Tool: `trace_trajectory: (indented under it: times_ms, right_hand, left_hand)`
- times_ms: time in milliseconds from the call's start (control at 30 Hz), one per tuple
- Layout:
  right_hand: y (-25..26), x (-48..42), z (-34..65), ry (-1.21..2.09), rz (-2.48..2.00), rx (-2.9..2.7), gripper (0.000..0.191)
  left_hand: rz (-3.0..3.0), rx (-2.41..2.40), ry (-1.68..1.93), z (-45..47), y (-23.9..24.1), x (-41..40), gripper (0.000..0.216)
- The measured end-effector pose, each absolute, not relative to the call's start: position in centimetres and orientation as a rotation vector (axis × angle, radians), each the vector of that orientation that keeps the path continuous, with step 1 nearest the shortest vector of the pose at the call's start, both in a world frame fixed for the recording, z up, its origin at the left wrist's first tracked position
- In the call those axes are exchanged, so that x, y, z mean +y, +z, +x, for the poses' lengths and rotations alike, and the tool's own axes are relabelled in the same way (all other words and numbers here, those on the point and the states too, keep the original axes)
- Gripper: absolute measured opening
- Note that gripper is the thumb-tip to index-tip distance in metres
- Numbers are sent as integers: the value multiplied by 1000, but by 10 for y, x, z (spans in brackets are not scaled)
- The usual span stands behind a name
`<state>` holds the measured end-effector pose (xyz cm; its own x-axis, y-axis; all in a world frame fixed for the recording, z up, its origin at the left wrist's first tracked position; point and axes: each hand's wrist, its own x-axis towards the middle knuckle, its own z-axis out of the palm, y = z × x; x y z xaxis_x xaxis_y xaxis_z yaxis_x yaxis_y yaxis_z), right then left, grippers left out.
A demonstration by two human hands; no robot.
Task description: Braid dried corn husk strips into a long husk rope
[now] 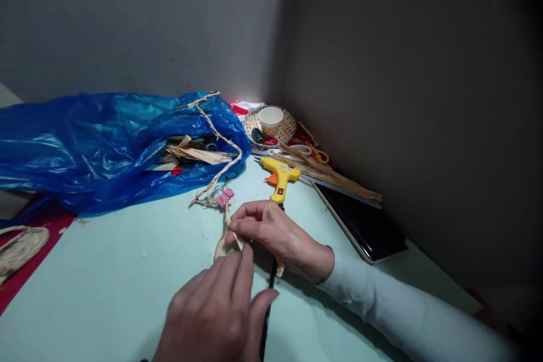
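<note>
In the middle of the head view, my right hand (282, 233) pinches a pale strip of dried plant fibre (221, 244) between thumb and fingertips. My left hand (214, 304), lower and closer to me, has its fingers closed on the same strip, just below the right fingertips; its own fingertips are partly hidden. Above the hands the fibre runs up to a pink binder clip (225, 197). A twisted fibre cord (223, 137) leads from near the clip up across the bag. Beyond my right hand lies a yellow glue gun (280, 174) with an orange trigger.
A blue plastic bag (93, 147) with dried fibre strips (197, 153) fills the back left. A woven tray (251, 123) bearing a white cup (270, 119), scissors (320, 154) and a dark tablet-like device (365, 226) lie along the right wall. A coiled fibre piece (24, 249) sits far left.
</note>
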<state>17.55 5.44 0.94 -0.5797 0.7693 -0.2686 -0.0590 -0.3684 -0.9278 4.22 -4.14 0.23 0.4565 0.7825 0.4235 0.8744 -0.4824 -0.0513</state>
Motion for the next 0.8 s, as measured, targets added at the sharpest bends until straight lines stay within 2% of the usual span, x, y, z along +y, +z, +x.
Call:
trace_trajectory:
  times_ms: [67,133,200,267,433,633,700,800]
  right_hand:
    - [8,56,177,1950,-963,-1355,12]
    - [6,57,179,1897,-966,-1405,14]
    - [4,58,179,1870,-972,-1445,15]
    - [2,59,178,1864,-968,-1469,14]
    - [-3,57,176,1804,-904,-1580,14]
    - [-6,51,177,1419,-984,-1932,13]
    - [-3,48,177,1345,-998,-2001,13]
    - [1,45,178,1280,-1040,-2091,8]
  left_hand:
    - [-2466,-1687,-801,34,9,-31,26]
    - [-2289,-2199,-1094,25,14,-16,22]
    - [-2185,-2672,-1327,19,17,-1,25]
    - [-2273,-2867,-1570,18,16,11,26]
    - [-2293,-2953,-2014,22,13,16,17]
    - [-1986,-3218,-2478,23,10,12,14]
    - [-2022,-3182,-2538,23,7,12,16]
    - [-2096,-3160,-2399,23,4,11,18]
